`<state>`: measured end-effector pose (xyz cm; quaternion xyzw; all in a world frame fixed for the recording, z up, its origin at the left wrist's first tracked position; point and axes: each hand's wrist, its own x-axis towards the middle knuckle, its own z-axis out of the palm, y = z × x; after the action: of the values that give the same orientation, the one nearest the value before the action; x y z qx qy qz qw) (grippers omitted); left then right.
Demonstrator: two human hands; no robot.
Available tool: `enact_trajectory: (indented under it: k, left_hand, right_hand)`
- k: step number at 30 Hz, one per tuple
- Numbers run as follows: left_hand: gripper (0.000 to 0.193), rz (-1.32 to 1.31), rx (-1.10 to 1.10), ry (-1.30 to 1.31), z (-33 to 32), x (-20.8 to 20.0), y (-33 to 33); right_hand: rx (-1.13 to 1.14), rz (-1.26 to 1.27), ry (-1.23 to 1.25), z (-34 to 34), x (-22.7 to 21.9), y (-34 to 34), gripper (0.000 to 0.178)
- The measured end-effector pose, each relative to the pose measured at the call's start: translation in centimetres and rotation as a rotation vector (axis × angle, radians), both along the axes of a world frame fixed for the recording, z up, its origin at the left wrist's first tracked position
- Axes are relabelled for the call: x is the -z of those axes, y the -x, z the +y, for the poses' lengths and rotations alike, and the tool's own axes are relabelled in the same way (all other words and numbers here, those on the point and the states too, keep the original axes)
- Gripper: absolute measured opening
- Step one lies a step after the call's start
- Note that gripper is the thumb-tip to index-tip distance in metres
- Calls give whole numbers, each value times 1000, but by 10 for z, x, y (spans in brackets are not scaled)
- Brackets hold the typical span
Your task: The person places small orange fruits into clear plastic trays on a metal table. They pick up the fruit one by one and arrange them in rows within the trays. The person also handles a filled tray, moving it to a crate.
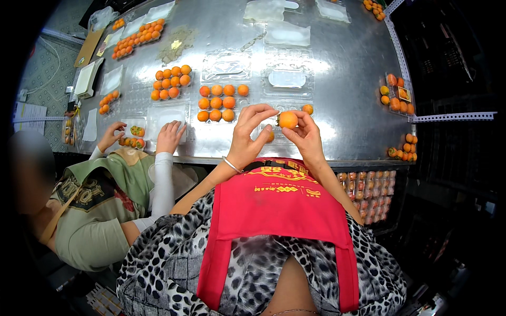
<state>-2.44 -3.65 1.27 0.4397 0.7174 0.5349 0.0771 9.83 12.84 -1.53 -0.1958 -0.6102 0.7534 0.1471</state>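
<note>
One persimmon (288, 120) is up in front of the red apron (282, 210), above the metal table (348, 68). R hand (307, 138) has it pinched b/w thumb & fingers. L hand (247, 135) is half-curled, thumb & forefinger apart w/ nothing b/w them, fingertips right by the calyx side; can't tell if they touch. Step in hand is prob. single-fruit handling, maybe a check or trim at the calyx. Next move calls for a light, steady R pinch & fine L fingertip work.

Around: clear plastic tray (241, 102) w/ ten persimmons (216, 102) to the L, gaps on its R side; flat clear packaging (287, 79) ahead. L hand sits b/w fruit & tray, so it's in the way that side. Loose persimmons (308, 109) near both hands could get knocked. Co-worker's hands (169, 138) are well apart, far L.
</note>
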Motion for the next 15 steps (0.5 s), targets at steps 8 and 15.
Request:
enact_trajectory:
  k: [8, 15]
  left_hand:
    - [26, -116, 17, 26, 5, 8, -2]
    - [35, -392, 85, 93, 11, 4, -4]
  right_hand:
    - [153, 17, -754, -6, -21, 6, 48]
    - [143, 201, -1266, -1, -18, 7, 65]
